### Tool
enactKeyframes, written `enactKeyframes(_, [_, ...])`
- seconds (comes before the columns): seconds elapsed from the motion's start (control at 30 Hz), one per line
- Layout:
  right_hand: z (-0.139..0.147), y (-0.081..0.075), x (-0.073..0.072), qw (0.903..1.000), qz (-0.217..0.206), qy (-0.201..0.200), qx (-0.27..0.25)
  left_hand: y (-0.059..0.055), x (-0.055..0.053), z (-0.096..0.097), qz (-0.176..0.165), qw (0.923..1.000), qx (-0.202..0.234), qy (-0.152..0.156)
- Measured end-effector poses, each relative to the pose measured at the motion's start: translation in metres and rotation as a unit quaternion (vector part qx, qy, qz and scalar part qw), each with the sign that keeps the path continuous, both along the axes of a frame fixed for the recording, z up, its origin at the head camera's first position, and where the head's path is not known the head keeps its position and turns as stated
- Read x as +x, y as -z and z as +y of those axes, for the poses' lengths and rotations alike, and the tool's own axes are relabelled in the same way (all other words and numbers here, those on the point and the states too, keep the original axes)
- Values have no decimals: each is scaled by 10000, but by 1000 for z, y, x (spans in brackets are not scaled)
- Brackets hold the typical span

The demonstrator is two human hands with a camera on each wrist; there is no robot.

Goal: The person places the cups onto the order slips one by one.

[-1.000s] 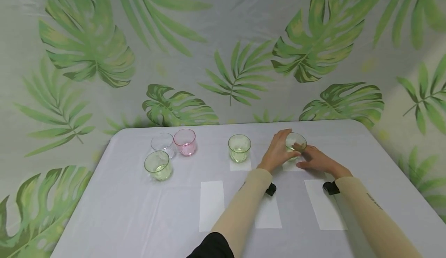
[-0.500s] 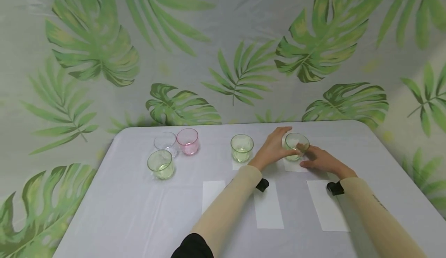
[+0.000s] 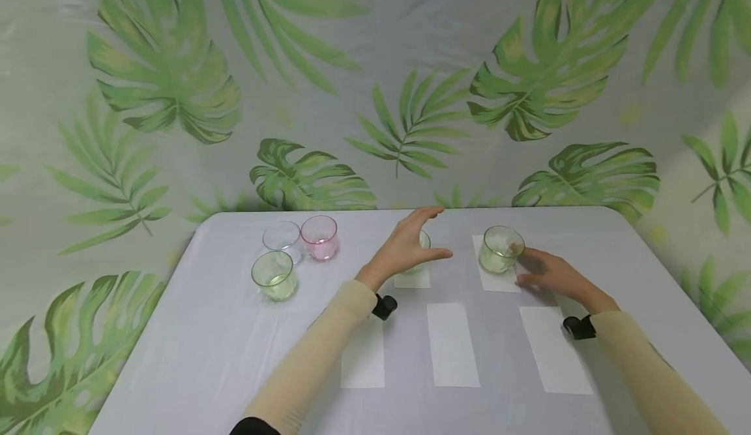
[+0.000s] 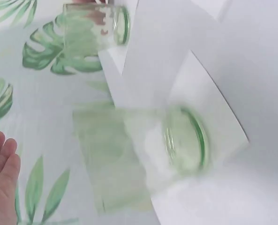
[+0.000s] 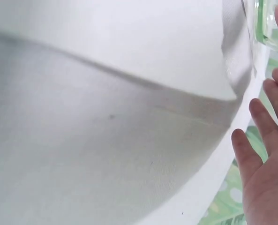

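My left hand point(image 3: 401, 246) is in the air with thumb and fingers spread apart, holding nothing. Partly hidden behind it, a green-tinted glass point(image 3: 425, 240) stands on a white paper point(image 3: 412, 280); the left wrist view shows this glass point(image 4: 188, 140) blurred beside the fingers. Farther right, another green-tinted glass point(image 3: 497, 259) stands upright on a second paper point(image 3: 499, 283). My right hand point(image 3: 554, 275) is at its right side, fingers extended; whether the fingertips touch the glass cannot be told. In the right wrist view that hand point(image 5: 267, 150) has spread fingers and only an edge of the glass point(image 5: 260, 23) shows.
A clear glass point(image 3: 283, 242), a pink glass point(image 3: 320, 246) and a green glass point(image 3: 276, 282) stand close together at the table's left. Nearer lie three white papers: left point(image 3: 364, 357), middle point(image 3: 454, 350) and right point(image 3: 554, 350). A leaf-patterned cloth point(image 3: 405, 128) hangs behind.
My left hand has come away from the right-hand green glass and moved left, in front of the middle one. My right hand has drawn slightly to the right. The right-hand glass stays on its paper.
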State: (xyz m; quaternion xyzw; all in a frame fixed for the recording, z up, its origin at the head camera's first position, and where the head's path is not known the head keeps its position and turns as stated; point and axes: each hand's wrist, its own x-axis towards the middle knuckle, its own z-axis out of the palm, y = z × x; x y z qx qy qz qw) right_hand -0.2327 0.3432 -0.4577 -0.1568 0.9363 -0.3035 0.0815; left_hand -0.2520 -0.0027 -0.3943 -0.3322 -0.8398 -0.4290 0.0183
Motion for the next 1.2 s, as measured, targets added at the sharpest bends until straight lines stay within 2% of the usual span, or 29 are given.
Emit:
enactKeyframes(0.2, [6, -4, 12, 10000, 26, -36, 24, -4, 11, -56, 421, 9986, 123, -282])
enactKeyframes(0.37, [12, -4, 22, 9999, 55, -105, -40, -7, 24, -103, 554, 9968, 118, -557])
enactKeyframes(0.63, [16, -3, 39, 9996, -71, -146, -249, 3, 48, -166, 603, 9909, 209, -1186])
enactKeyframes(0.97, [18, -4, 62, 9994, 61, -137, -327, 16, 74, -227, 466, 9840, 49, -1720])
enactKeyframes(1.2, [22, 0, 81, 9991, 64, -143, -386, 30, 82, -257, 502, 9785, -42, -2000])
